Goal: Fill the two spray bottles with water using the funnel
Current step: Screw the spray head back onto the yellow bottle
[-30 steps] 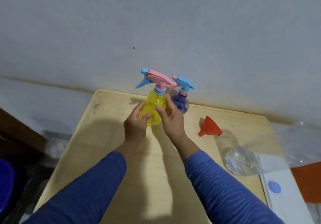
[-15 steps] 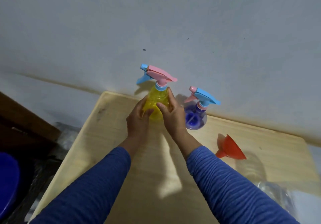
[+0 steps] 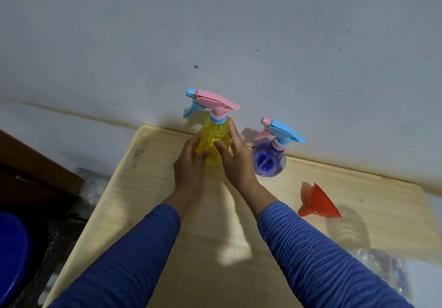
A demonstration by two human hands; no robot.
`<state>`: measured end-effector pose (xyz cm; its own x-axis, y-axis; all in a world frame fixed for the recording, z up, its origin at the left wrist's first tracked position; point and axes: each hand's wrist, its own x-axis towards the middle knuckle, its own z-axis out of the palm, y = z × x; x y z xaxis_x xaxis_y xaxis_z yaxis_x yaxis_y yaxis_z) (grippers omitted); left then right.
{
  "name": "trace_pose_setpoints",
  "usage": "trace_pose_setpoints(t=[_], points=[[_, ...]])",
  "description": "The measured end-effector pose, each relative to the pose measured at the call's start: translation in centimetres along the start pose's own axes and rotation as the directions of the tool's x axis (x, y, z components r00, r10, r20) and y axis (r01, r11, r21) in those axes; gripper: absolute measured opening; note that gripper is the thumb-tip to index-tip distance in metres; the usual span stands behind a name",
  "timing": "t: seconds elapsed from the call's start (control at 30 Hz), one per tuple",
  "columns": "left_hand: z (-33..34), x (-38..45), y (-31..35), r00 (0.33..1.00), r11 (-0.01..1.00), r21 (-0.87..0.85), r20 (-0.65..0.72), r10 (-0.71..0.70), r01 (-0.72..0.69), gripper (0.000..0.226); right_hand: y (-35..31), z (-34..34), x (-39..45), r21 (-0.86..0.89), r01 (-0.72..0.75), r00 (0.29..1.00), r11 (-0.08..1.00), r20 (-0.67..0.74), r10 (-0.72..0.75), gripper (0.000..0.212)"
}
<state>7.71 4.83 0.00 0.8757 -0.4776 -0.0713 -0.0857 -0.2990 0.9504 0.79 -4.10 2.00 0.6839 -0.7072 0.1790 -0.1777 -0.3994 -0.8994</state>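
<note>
A yellow spray bottle (image 3: 214,138) with a pink and light-blue trigger head stands upright near the far edge of the wooden table (image 3: 148,188). My left hand (image 3: 190,166) and my right hand (image 3: 235,154) clasp its body from either side. Just to its right stands a purple spray bottle (image 3: 269,164) with a blue and pink trigger head, untouched. An orange funnel (image 3: 319,202) lies on its side further right. A clear plastic water bottle (image 3: 385,267) lies at the table's near right, partly cut off by the frame.
A grey wall (image 3: 215,32) rises directly behind the table. Dark wooden furniture (image 3: 31,171) and a blue object (image 3: 10,252) sit to the left, below table level.
The view has shifted left, so the purple bottle, funnel and clear bottle now appear further right. Both hands stay on the yellow bottle, which sits closer to the wall.
</note>
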Motion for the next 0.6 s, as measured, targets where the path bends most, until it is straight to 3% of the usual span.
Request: trace_pose_setpoints(t=[0.1, 0.23, 0.3, 0.43, 0.53, 0.6], points=[[-0.4, 0.0, 0.1, 0.999, 1.000, 0.031, 0.036, 0.000, -0.001, 0.044, 0.4, 0.2, 0.1, -0.099, -0.005, 0.998, 0.995, 0.069, 0.012, 0.054], [-1.3, 0.0, 0.9, 0.995, 0.992, 0.120, 0.102, 0.016, -0.028, 0.046, 1.2, 0.2, -0.1, -0.269, -0.104, 0.979, 0.957, 0.141, 0.146, 0.067], [-1.6, 0.2, 1.2, 0.986, 0.970, 0.232, 0.164, 0.034, -0.073, 0.047, 1.2, -0.1, -0.2, -0.344, -0.121, 0.975, 0.931, 0.137, 0.178, 0.064], [-2.3, 0.8, 0.6, 0.956, 0.845, 0.516, 0.293, -0.024, -0.138, 0.066, 0.4, -0.9, -0.2, -0.527, -0.147, 0.943, 0.837, 0.180, 0.279, 0.063], [-3.2, 0.6, 0.9, 0.933, 0.764, 0.636, 0.331, -0.143, -0.109, 0.075, -0.4, -1.7, -0.4, -0.678, -0.141, 0.894, 0.721, 0.225, 0.387, 0.057], [-4.0, 0.5, 1.7, 0.931, 0.705, 0.692, 0.342, -0.131, -0.155, 0.076, -1.4, -2.1, -0.6, -0.743, -0.144, 0.863, 0.654, 0.230, 0.450, 0.051]])
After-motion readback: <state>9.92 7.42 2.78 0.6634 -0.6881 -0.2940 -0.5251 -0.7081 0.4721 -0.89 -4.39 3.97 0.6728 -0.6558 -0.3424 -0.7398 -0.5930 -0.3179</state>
